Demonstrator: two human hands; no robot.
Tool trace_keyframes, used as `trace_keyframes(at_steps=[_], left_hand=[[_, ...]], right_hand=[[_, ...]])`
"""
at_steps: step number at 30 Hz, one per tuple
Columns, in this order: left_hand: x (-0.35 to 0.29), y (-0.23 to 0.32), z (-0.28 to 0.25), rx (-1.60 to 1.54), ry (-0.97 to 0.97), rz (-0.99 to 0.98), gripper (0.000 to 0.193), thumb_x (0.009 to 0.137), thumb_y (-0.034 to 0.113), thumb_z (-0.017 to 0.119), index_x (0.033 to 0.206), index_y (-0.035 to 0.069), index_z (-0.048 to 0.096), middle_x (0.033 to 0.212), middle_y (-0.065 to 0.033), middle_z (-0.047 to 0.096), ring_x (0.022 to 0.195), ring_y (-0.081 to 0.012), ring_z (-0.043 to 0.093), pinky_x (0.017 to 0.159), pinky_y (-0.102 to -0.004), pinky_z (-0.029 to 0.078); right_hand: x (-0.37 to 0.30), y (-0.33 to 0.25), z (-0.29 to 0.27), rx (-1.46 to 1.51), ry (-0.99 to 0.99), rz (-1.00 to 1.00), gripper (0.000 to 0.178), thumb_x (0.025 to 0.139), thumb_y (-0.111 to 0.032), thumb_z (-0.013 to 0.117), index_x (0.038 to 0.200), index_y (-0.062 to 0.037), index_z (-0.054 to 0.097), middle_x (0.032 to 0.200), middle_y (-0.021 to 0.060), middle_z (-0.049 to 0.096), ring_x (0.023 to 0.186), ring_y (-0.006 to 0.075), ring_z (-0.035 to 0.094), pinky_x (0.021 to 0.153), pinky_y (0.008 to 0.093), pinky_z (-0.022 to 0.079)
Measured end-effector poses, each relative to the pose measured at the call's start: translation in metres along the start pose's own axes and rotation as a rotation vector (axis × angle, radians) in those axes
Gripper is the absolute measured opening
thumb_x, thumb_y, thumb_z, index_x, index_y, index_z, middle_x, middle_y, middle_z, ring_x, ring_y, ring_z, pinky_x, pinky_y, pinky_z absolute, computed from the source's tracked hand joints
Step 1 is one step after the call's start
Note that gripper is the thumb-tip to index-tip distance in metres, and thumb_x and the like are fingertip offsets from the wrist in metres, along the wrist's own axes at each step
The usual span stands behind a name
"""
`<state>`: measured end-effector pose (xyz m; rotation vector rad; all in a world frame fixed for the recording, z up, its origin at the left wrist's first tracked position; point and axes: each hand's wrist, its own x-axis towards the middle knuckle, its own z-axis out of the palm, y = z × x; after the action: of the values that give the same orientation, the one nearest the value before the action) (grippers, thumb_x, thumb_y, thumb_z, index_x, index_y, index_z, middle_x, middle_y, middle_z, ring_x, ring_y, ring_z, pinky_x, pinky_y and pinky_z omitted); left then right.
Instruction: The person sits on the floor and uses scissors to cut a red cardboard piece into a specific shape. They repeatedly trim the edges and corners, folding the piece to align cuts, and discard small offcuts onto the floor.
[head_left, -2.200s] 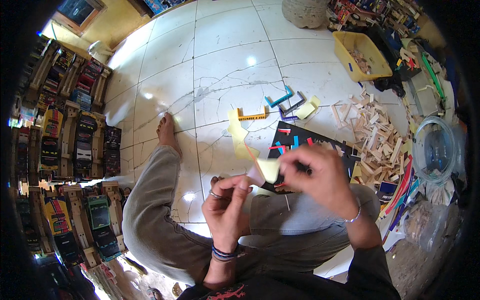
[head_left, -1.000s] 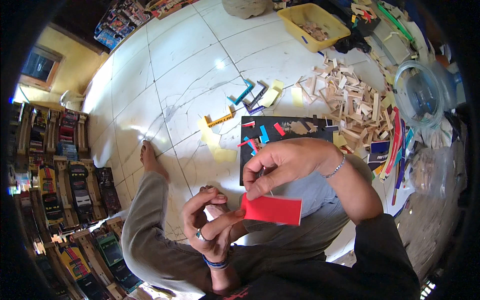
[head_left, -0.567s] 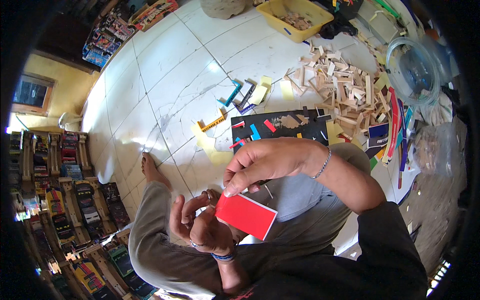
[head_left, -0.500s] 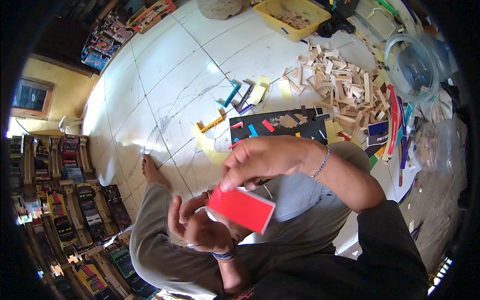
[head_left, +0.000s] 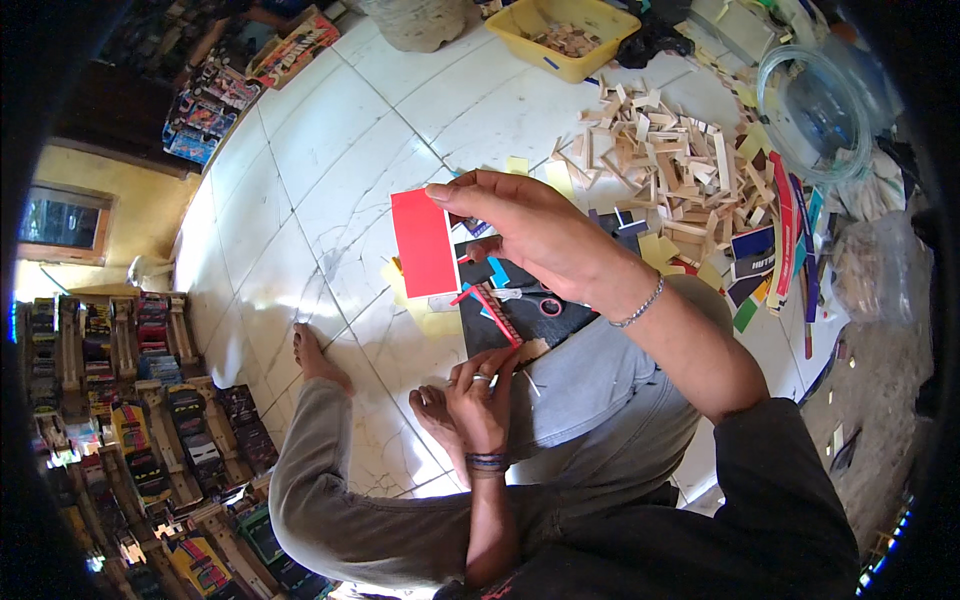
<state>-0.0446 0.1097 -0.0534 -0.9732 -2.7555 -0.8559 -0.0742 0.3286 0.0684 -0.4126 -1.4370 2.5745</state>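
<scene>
In my right hand [head_left: 530, 225], pinched between thumb and fingers, is a flat red rectangular sheet [head_left: 424, 245] with white edges, raised above the floor. My left hand [head_left: 480, 400] is lower and nearer to me, its fingers closed on the near end of a thin red angled strip [head_left: 497, 312]. That strip lies over a black board [head_left: 480, 338] by my knee. On the board are scissors [head_left: 548, 306] and small blue pieces [head_left: 497, 272]. My right hand hides part of the board and the coloured pieces behind it.
A heap of small wooden blocks [head_left: 660, 160] spreads at the far right, below a yellow basin [head_left: 570, 60]. Coloured strips [head_left: 785, 220] and a coil of clear tubing [head_left: 815, 110] lie further right. Yellow paper pieces [head_left: 435, 318] are on the tiles. Wooden racks [head_left: 150, 400] stand at left.
My right hand has carried the red sheet forward and turned it upright. My left hand, with fingers spread beside the sheet before, has moved right and now grips the red strip.
</scene>
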Motion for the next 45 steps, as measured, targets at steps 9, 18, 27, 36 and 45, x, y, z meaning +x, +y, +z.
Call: trace_keyframes(at_steps=[9, 18, 27, 36, 45], left_hand=[[-0.007, -0.016, 0.026, -0.089, 0.087, 0.030, 0.024, 0.078, 0.007, 0.079, 0.101, 0.017, 0.077, 0.093, -0.0040, 0.072, 0.085, -0.0262, 0.067, 0.077, -0.0401, 0.052], [0.008, -0.009, 0.007, -0.138, 0.187, -0.188, 0.012, 0.096, 0.019, 0.069, 0.104, 0.011, 0.070, 0.098, -0.0074, 0.070, 0.091, -0.0251, 0.067, 0.073, -0.0308, 0.044], [0.031, 0.000, -0.058, -1.322, 0.446, -0.664, 0.022, 0.102, 0.018, 0.063, 0.114, 0.000, 0.064, 0.098, -0.0067, 0.069, 0.088, -0.0123, 0.064, 0.081, -0.0260, 0.053], [0.027, 0.017, -0.077, -1.547, 0.365, -0.586, 0.023, 0.103, 0.009, 0.058, 0.125, 0.001, 0.059, 0.115, -0.0092, 0.068, 0.101, -0.0122, 0.065, 0.088, -0.0258, 0.053], [0.022, 0.017, -0.078, -1.678, 0.288, -0.544, 0.024, 0.105, 0.006, 0.053, 0.127, -0.002, 0.058, 0.117, -0.0102, 0.068, 0.105, -0.0117, 0.064, 0.091, -0.0256, 0.052]], right_hand=[[0.000, -0.001, -0.001, 0.004, -0.006, -0.041, 0.037, 0.091, -0.044, 0.073, 0.101, -0.0086, 0.069, 0.095, -0.0021, 0.064, 0.089, 0.0062, 0.055, 0.074, 0.0226, 0.046], [-0.005, 0.001, 0.004, -0.374, 0.058, -0.307, 0.032, 0.095, -0.034, 0.071, 0.103, -0.0040, 0.065, 0.090, -0.0013, 0.062, 0.082, 0.0047, 0.052, 0.071, 0.0214, 0.043], [-0.026, 0.008, 0.023, -0.274, -0.389, 0.157, 0.016, 0.101, -0.020, 0.064, 0.107, -0.0061, 0.061, 0.096, -0.0047, 0.060, 0.086, 0.0016, 0.052, 0.075, 0.0198, 0.043], [-0.030, 0.040, 0.041, -0.375, -0.424, 0.231, 0.018, 0.098, -0.020, 0.070, 0.103, -0.0055, 0.061, 0.089, -0.0058, 0.057, 0.077, -0.0001, 0.049, 0.067, 0.0178, 0.041], [-0.031, 0.036, 0.044, -0.479, -0.358, 0.163, 0.016, 0.098, -0.017, 0.069, 0.100, -0.0050, 0.059, 0.089, -0.0046, 0.057, 0.080, 0.0015, 0.053, 0.071, 0.0191, 0.044]])
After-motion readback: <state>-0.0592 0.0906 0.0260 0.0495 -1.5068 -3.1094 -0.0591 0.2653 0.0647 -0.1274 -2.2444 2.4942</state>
